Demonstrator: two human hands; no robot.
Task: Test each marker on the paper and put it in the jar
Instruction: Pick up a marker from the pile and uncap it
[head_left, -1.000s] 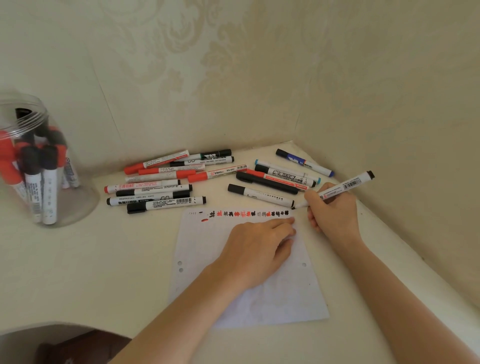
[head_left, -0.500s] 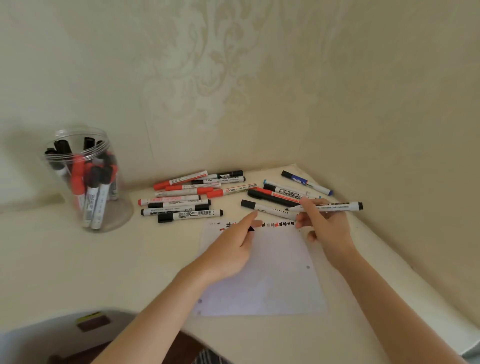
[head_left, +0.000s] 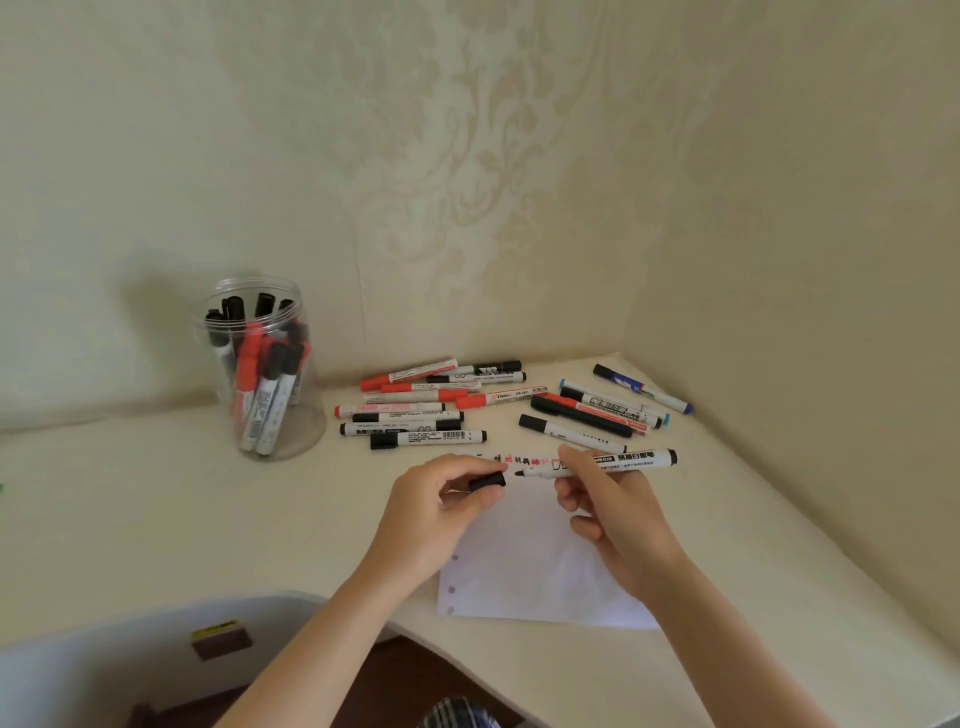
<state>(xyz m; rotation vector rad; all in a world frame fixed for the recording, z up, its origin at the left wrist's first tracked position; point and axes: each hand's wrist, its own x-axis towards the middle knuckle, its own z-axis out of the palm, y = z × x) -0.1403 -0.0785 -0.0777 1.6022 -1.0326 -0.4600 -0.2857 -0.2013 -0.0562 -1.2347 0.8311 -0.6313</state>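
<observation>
The marker (head_left: 613, 464) is in the right hand (head_left: 618, 512), held up a little over the top of the paper (head_left: 540, 571). The fingers and thumb pinch it near the front part. It lies almost flat, going from side to side. Its black tip points left and its back end points right, toward the wall.

The left hand (head_left: 441, 512) pinches the black cap (head_left: 487, 481) between thumb and fingers. The open end of the cap faces the tip. The two are very close but not touching, and they line up nearly in a row. So I think the next move is a short push of the cap straight onto the tip.

The top of the paper has a row of small red and black marks, partly hidden by the hands.

The jar (head_left: 260, 364) stands on the desk (head_left: 156, 519), far off to the left, and has many markers in it. It is nearer the left hand, so the marker may need to reach across or change hands. A pile of other markers (head_left: 415, 410) lies on the desk behind the paper.
</observation>
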